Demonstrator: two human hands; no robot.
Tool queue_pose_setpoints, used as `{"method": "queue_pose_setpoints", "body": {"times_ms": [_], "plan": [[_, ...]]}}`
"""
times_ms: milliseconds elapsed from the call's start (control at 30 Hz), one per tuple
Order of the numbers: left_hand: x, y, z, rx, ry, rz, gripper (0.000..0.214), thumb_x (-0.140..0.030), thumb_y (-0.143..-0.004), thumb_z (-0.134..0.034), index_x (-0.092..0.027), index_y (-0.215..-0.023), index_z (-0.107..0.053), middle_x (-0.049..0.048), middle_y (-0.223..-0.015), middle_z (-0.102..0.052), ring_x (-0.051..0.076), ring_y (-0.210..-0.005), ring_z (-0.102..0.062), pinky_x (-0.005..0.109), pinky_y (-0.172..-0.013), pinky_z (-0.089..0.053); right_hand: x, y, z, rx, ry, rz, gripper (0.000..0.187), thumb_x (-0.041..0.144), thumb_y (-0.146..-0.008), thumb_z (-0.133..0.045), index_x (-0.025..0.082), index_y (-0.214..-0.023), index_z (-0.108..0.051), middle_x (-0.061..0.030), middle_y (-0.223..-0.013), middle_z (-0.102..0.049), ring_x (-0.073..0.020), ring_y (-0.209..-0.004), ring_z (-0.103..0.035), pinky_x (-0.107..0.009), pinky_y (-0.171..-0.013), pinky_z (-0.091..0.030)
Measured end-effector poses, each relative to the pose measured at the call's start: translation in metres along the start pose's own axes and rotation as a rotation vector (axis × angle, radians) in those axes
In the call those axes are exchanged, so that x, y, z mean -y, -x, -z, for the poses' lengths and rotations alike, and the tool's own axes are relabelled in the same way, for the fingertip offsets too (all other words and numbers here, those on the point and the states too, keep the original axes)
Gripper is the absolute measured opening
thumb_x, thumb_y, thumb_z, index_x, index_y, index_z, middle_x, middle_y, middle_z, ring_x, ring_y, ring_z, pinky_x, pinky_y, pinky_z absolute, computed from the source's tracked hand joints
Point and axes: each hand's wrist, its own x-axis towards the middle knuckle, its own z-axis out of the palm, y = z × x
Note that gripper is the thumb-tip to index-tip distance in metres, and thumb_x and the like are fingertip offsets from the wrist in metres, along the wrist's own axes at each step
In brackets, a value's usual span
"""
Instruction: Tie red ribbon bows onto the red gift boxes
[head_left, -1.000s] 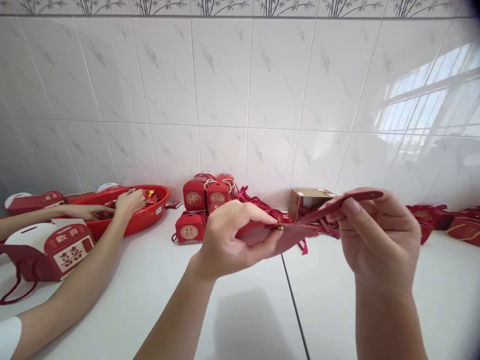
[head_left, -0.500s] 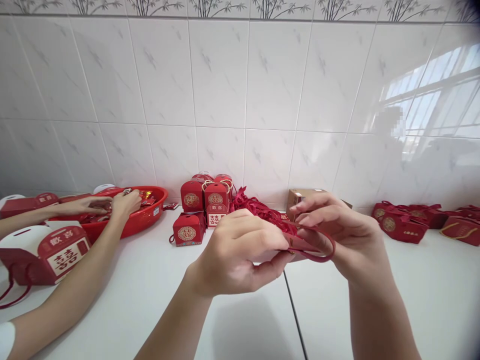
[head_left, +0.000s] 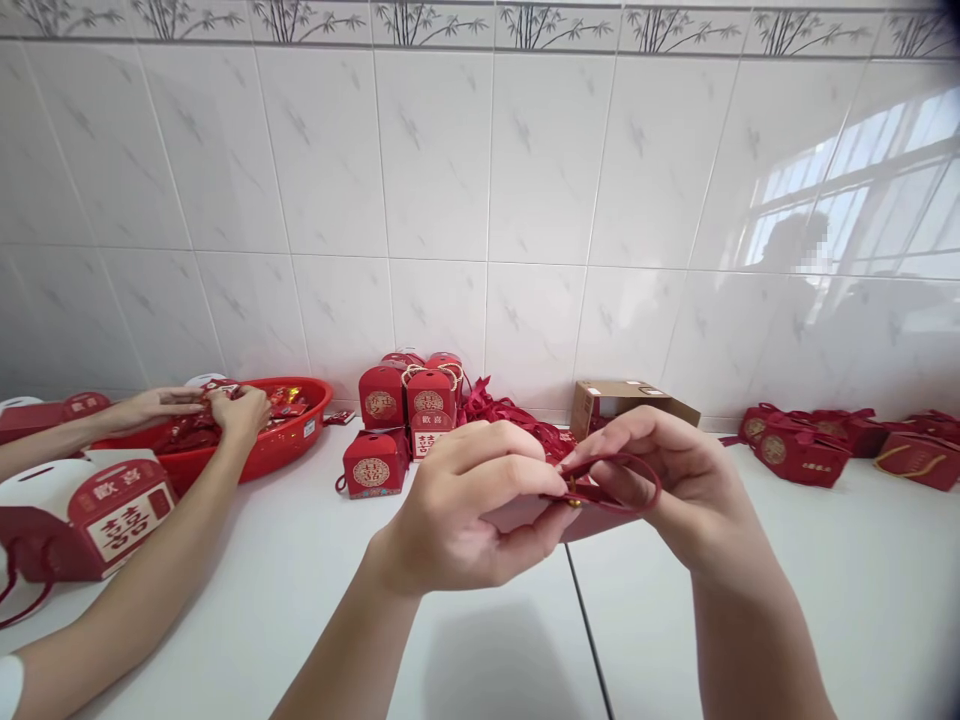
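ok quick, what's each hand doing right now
left hand: closed, pinching the flat red box
right hand: closed, holding the red ribbon loop

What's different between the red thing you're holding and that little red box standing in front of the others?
The flat red piece, pinched between the left hand and right hand, is unfolded and held above the counter; the little red box is folded up and stands on it. The little red box shows a round gold emblem; the flat red piece shows none. Both are red.
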Motion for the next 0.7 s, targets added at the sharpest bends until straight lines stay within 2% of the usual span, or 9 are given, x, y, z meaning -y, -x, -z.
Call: {"method": "queue_pose_setpoints", "body": {"times_ms": [200, 333, 567, 700], "plan": [[0.000, 0.000, 0.000, 0.004, 0.009, 0.016, 0.015, -0.010, -0.071, -0.070, -0.018, -0.081, -0.061, 0.0011, -0.073, -0.064, 0.010, -0.061, -0.060, 0.022, -0.054, -0.053, -0.002, -0.001, 0.003, 0.054, 0.013, 0.025, 0.014, 0.012, -0.085, -0.059, 0.024, -0.091, -0.063, -0.0018, -0.092, -0.069, -0.0126, -0.084, -0.065, -0.023, -0.072, -0.056], [-0.001, 0.000, 0.001, -0.005, 0.008, 0.010, 0.017, -0.007, -0.069, -0.070, -0.017, -0.081, -0.061, 0.0014, -0.072, -0.064, 0.010, -0.060, -0.059, 0.022, -0.052, -0.052, -0.001, -0.001, 0.006, 0.100, 0.071, 0.028, 0.011, 0.016, -0.086, -0.059, 0.023, -0.091, -0.063, -0.0052, -0.097, -0.066, -0.0169, -0.090, -0.063, -0.029, -0.075, -0.056], [-0.002, -0.003, 0.000, -0.055, -0.104, -0.049, 0.018, -0.009, -0.069, -0.072, -0.019, -0.078, -0.060, -0.0006, -0.070, -0.064, 0.010, -0.057, -0.061, 0.023, -0.052, -0.053, -0.001, 0.000, 0.014, 0.190, 0.153, 0.132, 0.009, 0.020, -0.087, -0.055, 0.023, -0.091, -0.063, -0.0085, -0.097, -0.063, -0.0211, -0.092, -0.060, -0.033, -0.068, -0.056], [-0.001, -0.001, 0.000, -0.087, -0.181, -0.095, 0.020, -0.008, -0.069, -0.072, -0.020, -0.080, -0.059, -0.0013, -0.070, -0.066, 0.011, -0.058, -0.063, 0.024, -0.052, -0.053, 0.002, 0.001, 0.010, 0.198, 0.216, 0.190, 0.017, 0.013, -0.084, -0.055, 0.023, -0.097, -0.059, -0.0077, -0.097, -0.061, -0.0208, -0.093, -0.059, -0.036, -0.077, -0.055]]}}
